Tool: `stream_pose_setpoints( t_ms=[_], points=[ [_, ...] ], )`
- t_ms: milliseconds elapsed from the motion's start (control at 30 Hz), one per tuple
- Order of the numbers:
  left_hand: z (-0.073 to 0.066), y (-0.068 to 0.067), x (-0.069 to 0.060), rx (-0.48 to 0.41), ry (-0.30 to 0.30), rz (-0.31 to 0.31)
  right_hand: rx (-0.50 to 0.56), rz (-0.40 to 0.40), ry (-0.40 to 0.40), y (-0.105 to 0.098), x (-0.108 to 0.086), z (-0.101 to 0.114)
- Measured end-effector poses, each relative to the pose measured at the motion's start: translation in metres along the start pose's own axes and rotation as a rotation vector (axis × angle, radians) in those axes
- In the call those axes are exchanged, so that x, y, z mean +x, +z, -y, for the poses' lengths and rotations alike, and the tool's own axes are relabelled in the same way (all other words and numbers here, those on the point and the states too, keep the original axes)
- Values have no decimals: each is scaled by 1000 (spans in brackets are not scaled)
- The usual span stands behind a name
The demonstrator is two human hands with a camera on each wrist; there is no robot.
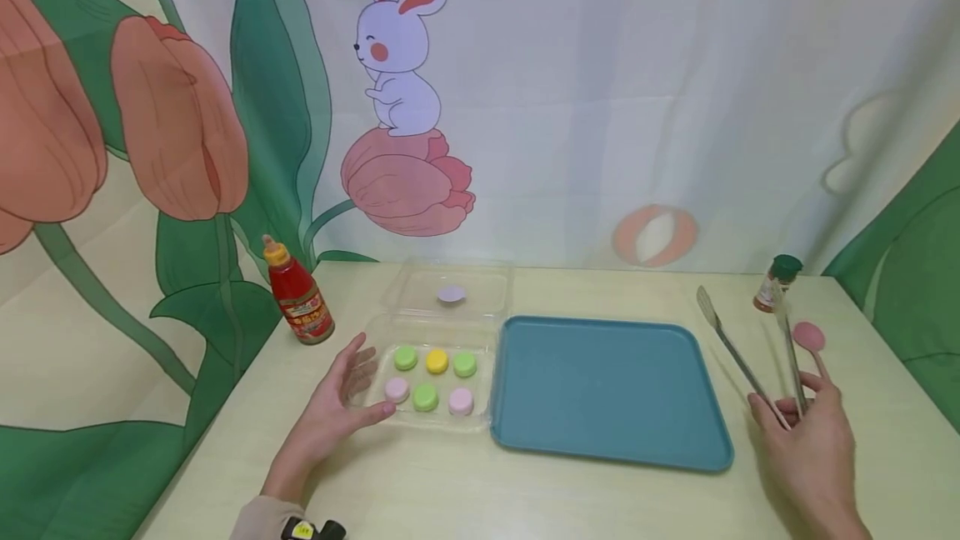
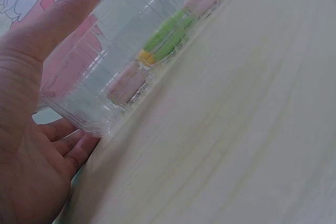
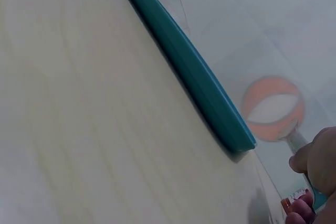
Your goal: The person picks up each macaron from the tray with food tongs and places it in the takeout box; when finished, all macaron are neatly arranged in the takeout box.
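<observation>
A clear plastic container (image 1: 480, 423) lies with its lid raised back, holding several green, pink and yellow macarons (image 1: 425, 397). At its left end is my left hand (image 1: 333, 415), thumb and fingers spread about the near corner. In the left wrist view, the straight thumb (image 2: 58, 22) stands beside the container wall and the fingertips are at its lower edge. My right hand (image 1: 813, 448) grips metal tongs (image 1: 738, 361), their arms spread apart and nothing between the tips. The right wrist view catches only part of that hand (image 3: 323, 161).
A blue tray (image 1: 607, 390) lies between the container and the tongs. The red sauce bottle (image 1: 300, 298) stands at the back left. At the back right are a green-capped spice jar (image 1: 778, 280) and a pink spoon-like utensil (image 1: 810, 337). A printed curtain (image 1: 562, 107) hangs behind.
</observation>
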State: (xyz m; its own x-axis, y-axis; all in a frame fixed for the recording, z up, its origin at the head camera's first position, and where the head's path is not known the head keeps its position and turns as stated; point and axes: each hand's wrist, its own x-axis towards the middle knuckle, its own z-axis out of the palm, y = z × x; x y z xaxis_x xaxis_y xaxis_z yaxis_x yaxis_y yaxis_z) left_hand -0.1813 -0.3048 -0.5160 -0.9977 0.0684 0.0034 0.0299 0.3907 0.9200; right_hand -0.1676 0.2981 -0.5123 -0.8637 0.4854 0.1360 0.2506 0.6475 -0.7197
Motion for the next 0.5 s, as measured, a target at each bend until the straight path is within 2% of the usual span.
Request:
stream_pose_setpoints(
  t_ms=[300, 500],
  points=[
    [-2, 0, 1, -1, -1, -6, -27, 24, -4, 6, -1, -4],
    [-2, 0, 1, 2, -3, -4, -59, 51, 22, 6, -2, -8]
  ],
)
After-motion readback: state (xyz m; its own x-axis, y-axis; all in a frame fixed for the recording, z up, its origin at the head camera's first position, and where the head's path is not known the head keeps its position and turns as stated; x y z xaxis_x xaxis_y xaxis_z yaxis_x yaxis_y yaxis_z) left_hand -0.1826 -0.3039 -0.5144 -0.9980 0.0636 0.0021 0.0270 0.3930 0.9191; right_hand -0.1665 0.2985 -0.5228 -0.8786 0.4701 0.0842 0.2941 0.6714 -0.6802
